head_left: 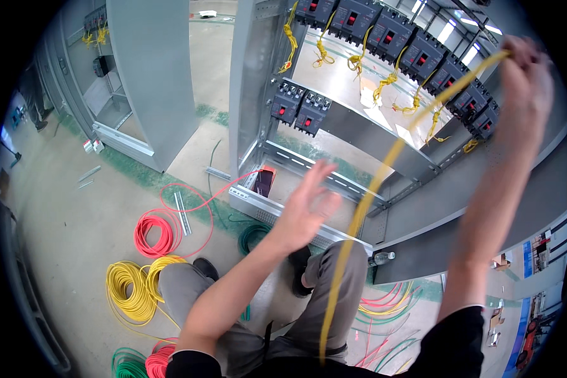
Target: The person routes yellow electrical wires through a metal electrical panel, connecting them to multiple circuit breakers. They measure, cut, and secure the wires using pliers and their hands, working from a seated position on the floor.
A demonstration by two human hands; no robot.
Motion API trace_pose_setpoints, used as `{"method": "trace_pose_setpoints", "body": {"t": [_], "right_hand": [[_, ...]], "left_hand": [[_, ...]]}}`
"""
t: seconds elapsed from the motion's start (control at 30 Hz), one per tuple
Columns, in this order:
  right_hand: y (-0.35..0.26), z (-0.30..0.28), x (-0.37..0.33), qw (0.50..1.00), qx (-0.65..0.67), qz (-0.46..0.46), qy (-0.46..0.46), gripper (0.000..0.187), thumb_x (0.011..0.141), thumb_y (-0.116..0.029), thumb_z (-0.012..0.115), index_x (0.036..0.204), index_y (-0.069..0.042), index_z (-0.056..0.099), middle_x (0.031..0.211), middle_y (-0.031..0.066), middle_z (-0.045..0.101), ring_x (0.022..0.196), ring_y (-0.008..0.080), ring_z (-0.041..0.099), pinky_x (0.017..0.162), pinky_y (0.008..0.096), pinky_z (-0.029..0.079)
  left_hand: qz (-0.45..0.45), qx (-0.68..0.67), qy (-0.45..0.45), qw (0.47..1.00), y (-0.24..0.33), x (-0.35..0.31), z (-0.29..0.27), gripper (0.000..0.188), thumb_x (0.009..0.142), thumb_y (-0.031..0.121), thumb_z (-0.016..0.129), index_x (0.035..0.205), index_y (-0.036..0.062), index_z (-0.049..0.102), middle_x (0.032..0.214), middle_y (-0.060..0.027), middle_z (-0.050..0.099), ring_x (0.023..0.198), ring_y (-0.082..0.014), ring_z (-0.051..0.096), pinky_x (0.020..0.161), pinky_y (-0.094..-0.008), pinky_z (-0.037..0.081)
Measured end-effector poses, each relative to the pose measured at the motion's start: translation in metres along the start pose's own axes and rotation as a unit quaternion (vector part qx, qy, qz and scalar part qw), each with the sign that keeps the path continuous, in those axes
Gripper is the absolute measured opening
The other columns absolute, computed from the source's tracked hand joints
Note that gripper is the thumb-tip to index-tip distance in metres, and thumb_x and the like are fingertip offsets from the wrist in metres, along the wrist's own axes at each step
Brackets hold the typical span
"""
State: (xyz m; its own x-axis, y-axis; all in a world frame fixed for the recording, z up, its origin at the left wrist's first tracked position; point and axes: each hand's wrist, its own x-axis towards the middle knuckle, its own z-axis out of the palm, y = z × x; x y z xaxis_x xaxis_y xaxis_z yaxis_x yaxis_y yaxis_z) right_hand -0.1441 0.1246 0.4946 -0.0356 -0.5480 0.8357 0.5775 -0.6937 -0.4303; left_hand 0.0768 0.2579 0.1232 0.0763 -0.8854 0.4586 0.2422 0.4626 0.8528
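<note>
My right hand (526,72), raised at the upper right, is closed around a yellow wire (378,179). The wire runs taut and slanting down across the view to my lap. My left hand (305,211) hovers over my knees, fingers apart, holding nothing and apart from the wire. In front of me stands a grey metal cabinet frame (242,107). Along its top sits a row of dark circuit breakers (387,36) with red switches, and knotted yellow wires (387,82) hang from them. Two more breakers (299,110) are mounted lower on the left.
On the floor at left lie a red wire coil (154,234) and a yellow wire coil (132,296). Green (130,365) and red coils sit nearer. A dark green coil (253,238) and a clear bottle (382,258) are by the cabinet base. Loose wires (390,309) lie at right.
</note>
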Motion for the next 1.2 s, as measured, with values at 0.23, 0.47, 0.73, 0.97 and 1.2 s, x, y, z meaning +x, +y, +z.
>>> {"method": "trace_pose_setpoints", "body": {"t": [0.23,0.47,0.73,0.97,1.2], "right_hand": [[0.184,-0.014,-0.219,0.973,0.064,0.08,0.205,0.043,0.105,-0.039,0.028,0.096,-0.003,0.052,0.092,0.0112,0.056,0.09,0.0238,0.055,0.089,0.0407,0.045],[0.321,-0.121,-0.341,0.876,-0.318,0.322,0.167,0.054,0.103,-0.039,0.037,0.138,0.003,0.042,0.132,0.0174,0.053,0.12,0.0262,0.051,0.099,0.0349,0.04],[0.387,-0.109,-0.332,0.859,-0.408,0.298,0.077,0.059,0.099,-0.034,0.047,0.14,0.008,0.037,0.146,0.0247,0.038,0.136,0.0323,0.039,0.111,0.035,0.03],[0.401,-0.087,-0.333,0.872,-0.35,0.293,0.177,0.057,0.094,-0.015,0.057,0.141,0.008,0.036,0.132,0.02,0.053,0.114,0.0209,0.053,0.097,0.0287,0.04],[0.408,-0.078,-0.334,0.845,-0.48,0.2,0.126,0.056,0.089,-0.008,0.056,0.139,0.009,0.037,0.138,0.0279,0.047,0.13,0.0345,0.046,0.107,0.0357,0.036]], "left_hand": [[-0.28,0.01,0.046,0.959,0.009,-0.008,-0.046,0.03,0.101,0.026,0.048,0.106,0.0,0.061,0.061,-0.0002,0.052,0.051,-0.0128,0.05,0.049,-0.0297,0.041],[0.058,0.478,-0.005,0.877,-0.063,0.047,-0.104,0.018,0.092,0.008,0.056,0.108,-0.0007,0.061,0.072,-0.0102,0.057,0.068,-0.0311,0.057,0.062,-0.0357,0.046],[0.074,0.568,0.187,0.798,-0.101,0.072,-0.164,0.051,0.091,-0.001,0.051,0.139,-0.0081,0.034,0.143,-0.0298,0.034,0.129,-0.0445,0.039,0.105,-0.0433,0.036],[-0.007,0.499,0.199,0.843,-0.124,0.1,-0.179,0.05,0.097,0.007,0.046,0.14,-0.012,0.03,0.134,-0.0343,0.044,0.122,-0.048,0.046,0.102,-0.0445,0.04],[-0.142,0.476,0.245,0.833,-0.121,0.107,-0.174,0.044,0.097,0.008,0.044,0.137,-0.0088,0.039,0.121,-0.0327,0.055,0.111,-0.0449,0.056,0.093,-0.041,0.044]]}}
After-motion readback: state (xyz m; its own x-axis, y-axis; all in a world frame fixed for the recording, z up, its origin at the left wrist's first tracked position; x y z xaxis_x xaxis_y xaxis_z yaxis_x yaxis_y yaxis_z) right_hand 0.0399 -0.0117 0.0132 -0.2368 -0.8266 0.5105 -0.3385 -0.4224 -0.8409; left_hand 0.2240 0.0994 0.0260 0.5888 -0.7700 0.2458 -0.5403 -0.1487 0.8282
